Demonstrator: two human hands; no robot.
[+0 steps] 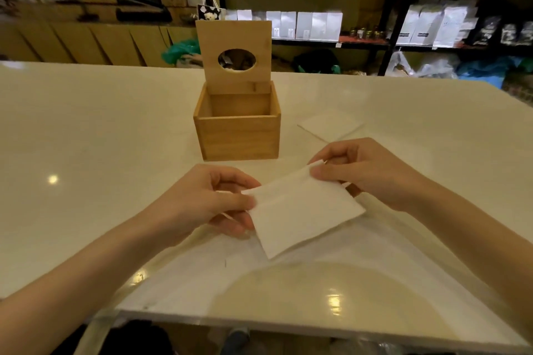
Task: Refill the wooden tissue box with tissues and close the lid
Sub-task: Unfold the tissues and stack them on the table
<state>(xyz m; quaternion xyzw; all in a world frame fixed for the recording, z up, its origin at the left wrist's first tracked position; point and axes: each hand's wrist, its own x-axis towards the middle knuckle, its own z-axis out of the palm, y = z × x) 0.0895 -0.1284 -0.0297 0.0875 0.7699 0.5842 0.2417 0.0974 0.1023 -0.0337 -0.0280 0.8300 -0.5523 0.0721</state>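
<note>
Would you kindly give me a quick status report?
Left hand and right hand pinch folded tissue. Wooden tissue box open, lid upright. Path clear.

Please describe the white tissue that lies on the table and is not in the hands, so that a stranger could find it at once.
Start at the open wooden box in the middle of the pale table, its lid standing upright. Just to the right of the box, a flat white tissue lies alone on the tabletop. Unlike the folded tissue nearer the camera, no hand touches it.

Wooden box (pixel 238 135) floor hidden (near wall blocks it); shelves (pixel 317 26) blurred.
</note>
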